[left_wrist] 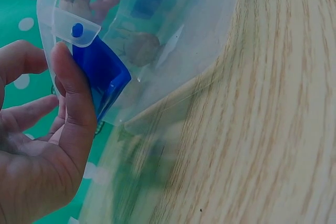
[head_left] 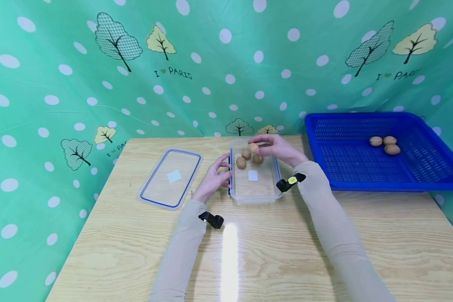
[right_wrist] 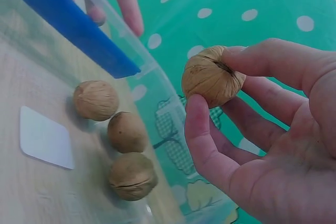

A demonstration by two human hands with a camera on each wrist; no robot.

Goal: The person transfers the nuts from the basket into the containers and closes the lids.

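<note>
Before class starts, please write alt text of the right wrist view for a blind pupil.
A bare right hand pinches a round, wrinkled tan walnut. Three brown walnuts lie in a clear plastic box beside a square white label; the left hand's fingers show near the box's blue latch.

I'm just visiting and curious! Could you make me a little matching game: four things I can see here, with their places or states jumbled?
Column one:
1. Right hand
2. Left hand
3. Blue-edged lid
4. Blue basket

Column two:
A. Contains three walnuts
B. Lies on the table, left of the clear box
C. Pinches a single walnut
D. Touches the clear box's side

Right pairs: 1-C, 2-D, 3-B, 4-A
</note>
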